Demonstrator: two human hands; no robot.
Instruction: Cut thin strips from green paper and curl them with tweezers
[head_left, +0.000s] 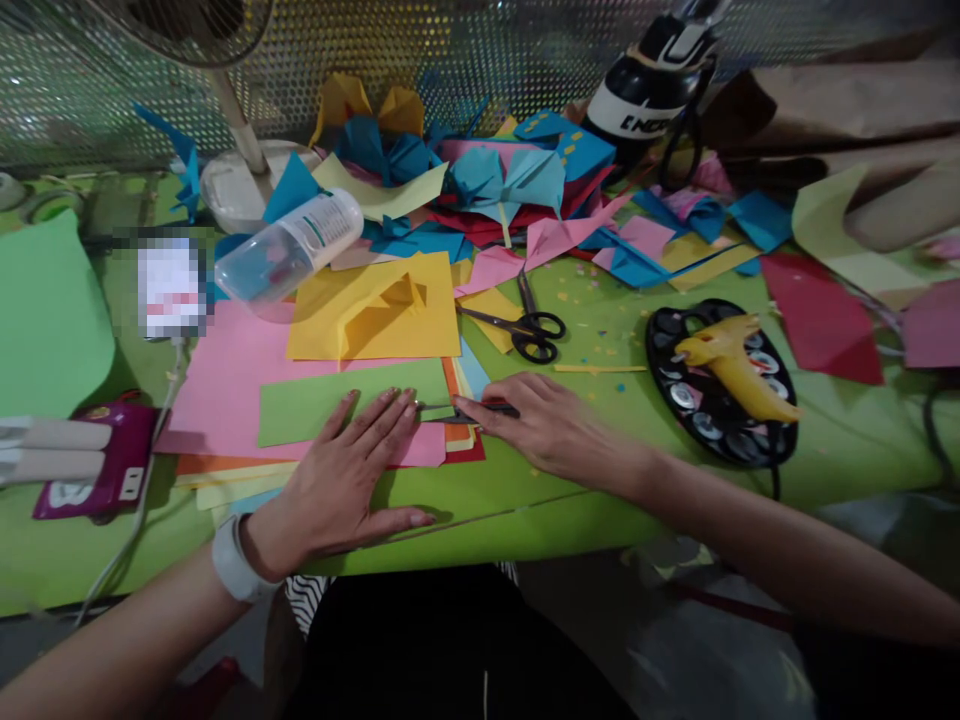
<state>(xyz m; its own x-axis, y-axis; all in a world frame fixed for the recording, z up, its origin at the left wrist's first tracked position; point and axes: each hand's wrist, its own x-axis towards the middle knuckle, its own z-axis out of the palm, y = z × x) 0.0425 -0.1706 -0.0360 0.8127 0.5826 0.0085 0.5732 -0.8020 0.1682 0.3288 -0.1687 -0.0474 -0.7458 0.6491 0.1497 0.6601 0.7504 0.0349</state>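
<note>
My left hand (pixel 358 462) lies flat with fingers stretched out, pressing on a folded-looking green paper strip (pixel 300 408). In my right hand (pixel 551 425) is a dark-handled cutting tool (pixel 501 408) with a thin metal blade. The blade points left along the strip's lower right edge, close to my left fingertips; its exact kind is partly hidden by my fingers. Beneath the strip lies a pink sheet (pixel 225 370) on a stack of coloured papers. Just behind sits a yellow sheet (pixel 322 320) with a cut, raised flap.
Black-handled scissors (pixel 536 330) lie behind my right hand. A clear bottle (pixel 277 255) rests on its side. To the right, a yellow glue gun (pixel 739 365) lies on a black tray (pixel 664 400). Folded paper pieces (pixel 517 180) pile up at the back; a purple box (pixel 97 485) stands left.
</note>
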